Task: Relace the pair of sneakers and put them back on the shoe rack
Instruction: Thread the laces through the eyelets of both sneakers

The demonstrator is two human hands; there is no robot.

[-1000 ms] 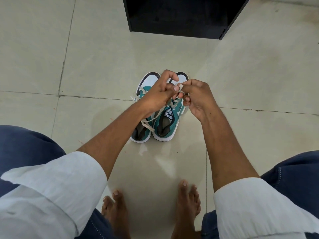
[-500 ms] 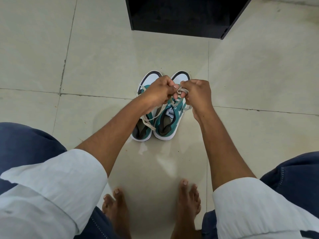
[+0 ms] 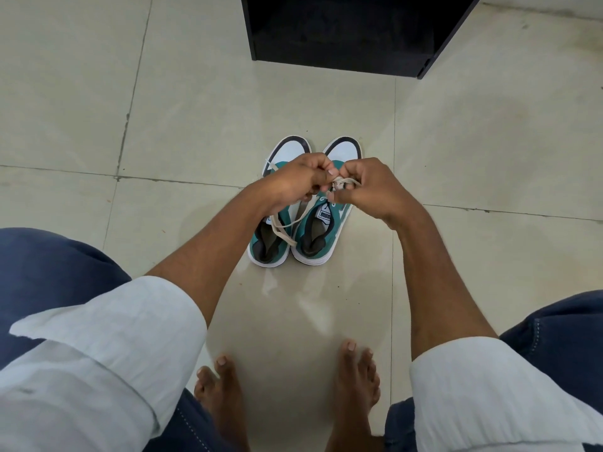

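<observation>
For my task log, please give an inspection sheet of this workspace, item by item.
Surface: pale tiled floor, dark grout lines.
Job's things: two teal sneakers side by side, toes toward the black shoe rack; cream lace trails loose across the left one.
Clutter: nothing seen.
Grips: left hand and right hand both pinch the lace over the right sneaker.
Cables: nothing seen.
Surroundings: bare feet, white sleeves, blue trousers.

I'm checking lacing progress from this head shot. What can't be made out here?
- Eyelets and knot on the right sneaker: covered by the left hand and right hand.
- Left sneaker lacing: hidden by the left forearm.
- Black shoe rack: cut off by the top edge, interior too dark.
</observation>
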